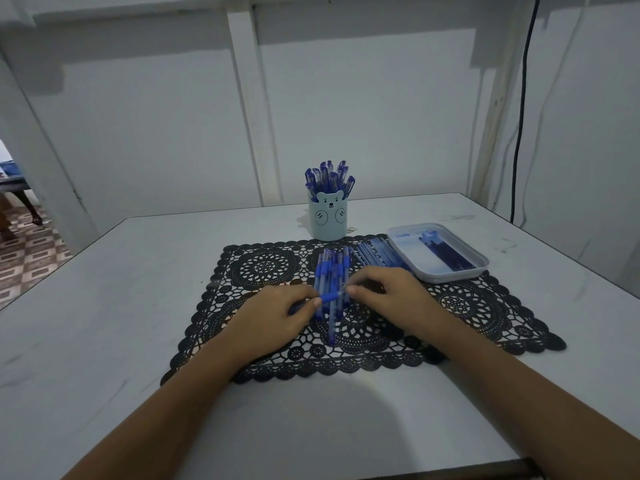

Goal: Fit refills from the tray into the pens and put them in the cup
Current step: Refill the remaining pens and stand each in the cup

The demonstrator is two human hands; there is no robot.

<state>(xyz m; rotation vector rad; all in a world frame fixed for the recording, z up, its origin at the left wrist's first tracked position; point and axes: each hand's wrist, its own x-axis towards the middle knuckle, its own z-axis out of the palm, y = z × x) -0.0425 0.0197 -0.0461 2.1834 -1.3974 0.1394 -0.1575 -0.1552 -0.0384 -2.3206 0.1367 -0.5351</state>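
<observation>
My left hand (277,315) grips a blue pen (329,297) that lies crosswise above a pile of blue pens (330,271) on the black lace mat (467,306). My right hand (388,292) pinches the pen's right end at its tip. A pale blue bear cup (327,220) stands behind the pile with several capped pens (329,176) in it. The white tray (438,271) at the right holds dark blue refills (446,252). A row of clear pen barrels (375,254) lies between the pile and the tray.
The white table (104,306) ends at a front edge near my forearms. A white wall with a post stands behind it, and a black cable (519,133) hangs at the right. Patterned floor shows at the far left.
</observation>
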